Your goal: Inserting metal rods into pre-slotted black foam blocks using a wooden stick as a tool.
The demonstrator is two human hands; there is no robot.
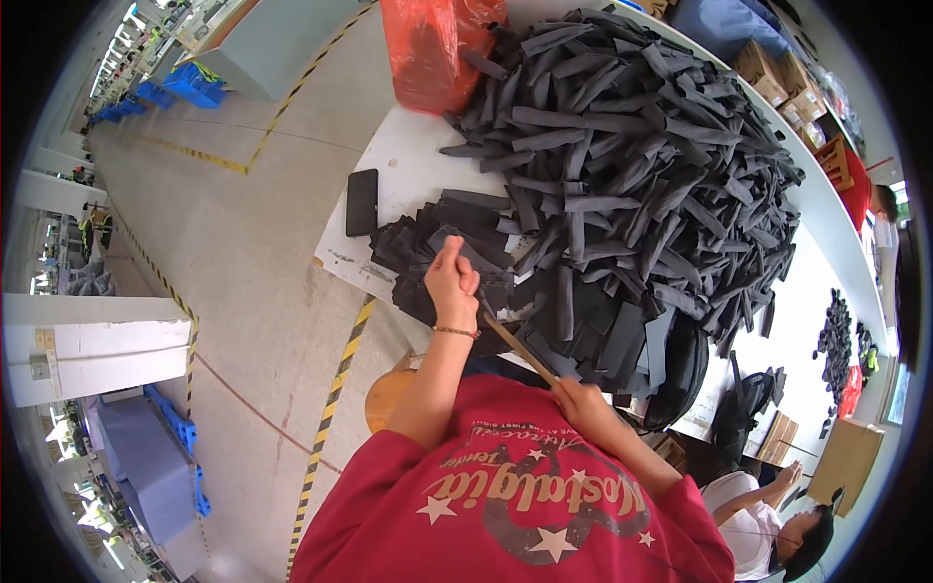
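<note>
My left hand [454, 284] is raised over a loose heap of flat black fabric pieces [418, 238], its fingers curled closed. Whatever it may grip is hidden by the fingers. Lower and to the right, close to my body, my right hand [583, 403] is closed around the near end of a slim wooden stick [525, 350]. The stick slants up and left toward my left hand, and its far end turns dark beside that hand. Behind the flat pieces rises a big mound of dark grey fabric tubes [641, 146].
All this lies on a white table [403, 146]. A black phone [362, 202] rests at its left edge, and a red plastic bag [437, 58] stands at the back. Round stool [389, 398] beside me. One co-worker [768, 520] sits at right, another [855, 189] farther off.
</note>
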